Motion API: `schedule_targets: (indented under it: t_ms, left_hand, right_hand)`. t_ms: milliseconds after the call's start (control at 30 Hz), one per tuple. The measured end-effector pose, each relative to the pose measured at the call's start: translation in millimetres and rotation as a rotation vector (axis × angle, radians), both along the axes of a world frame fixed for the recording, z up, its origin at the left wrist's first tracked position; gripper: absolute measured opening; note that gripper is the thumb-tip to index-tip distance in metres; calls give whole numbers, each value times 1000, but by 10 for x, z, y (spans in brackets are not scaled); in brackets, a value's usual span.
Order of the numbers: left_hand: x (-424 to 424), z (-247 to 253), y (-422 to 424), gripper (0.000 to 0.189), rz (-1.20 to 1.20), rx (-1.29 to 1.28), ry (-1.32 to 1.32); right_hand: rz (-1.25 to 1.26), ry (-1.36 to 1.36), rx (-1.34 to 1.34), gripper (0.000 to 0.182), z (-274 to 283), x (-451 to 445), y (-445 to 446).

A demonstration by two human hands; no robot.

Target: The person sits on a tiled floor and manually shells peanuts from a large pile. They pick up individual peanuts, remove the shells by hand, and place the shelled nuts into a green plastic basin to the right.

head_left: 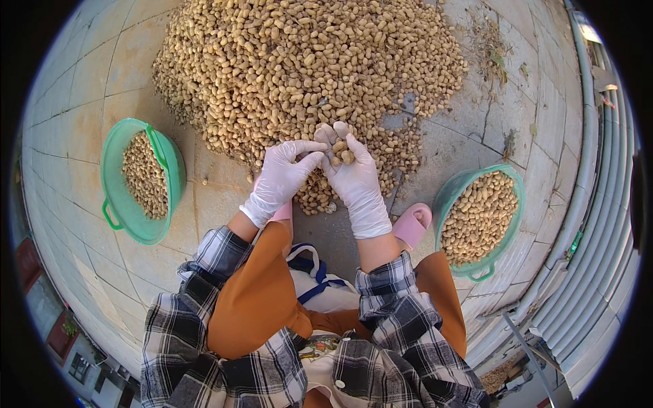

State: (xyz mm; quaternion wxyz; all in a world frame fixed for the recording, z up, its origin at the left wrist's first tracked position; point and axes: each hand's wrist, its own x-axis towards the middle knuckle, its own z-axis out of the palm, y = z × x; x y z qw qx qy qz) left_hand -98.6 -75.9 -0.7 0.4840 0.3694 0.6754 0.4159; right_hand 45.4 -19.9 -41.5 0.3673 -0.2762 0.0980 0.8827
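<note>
Both hands wear thin white gloves and meet over the near edge of a large heap of unshelled peanuts (306,66). My right hand (352,168) is turned palm up, its fingers curled around several peanuts (343,153). Beside it, my left hand (291,168) has thumb and forefinger brought together close to the right palm; whether a peanut is between them cannot be told. A green plastic basket (115,204) with some peanuts in the bottom stands to the left. Another green basket (519,204), much fuller of peanuts, stands to the right.
Pink slippers (410,224) are on my feet, just behind the heap. A white bag with blue trim (326,290) lies between my legs. Dry plant debris (492,56) is scattered on the paved floor (143,66). Grey corrugated sheeting (597,245) runs along the far right.
</note>
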Motion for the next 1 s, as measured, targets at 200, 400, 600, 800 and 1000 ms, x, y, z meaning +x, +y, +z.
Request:
schedule_targets:
  t_ms: [200,400,600,800,1000]
  left_hand:
    - [75,-83,17,13,-161,235,387]
    - [8,-62,12,11,41,9,13]
    - [-55,-7,7,13,67,-60,-52]
    - [-54,-91,-47,16,-71,11,6]
    - [41,121,52,18,-184,-30,-118]
  right_hand:
    - [-9,-60,64,30,-21,-86,-83]
    - [83,-129,129,28,2,-38,-24]
    - [369,-323,333,23,43,-11,-30]
    - [442,-574,372,18,117,-75,-55]
    - [215,-639,206,18,114,-5,108]
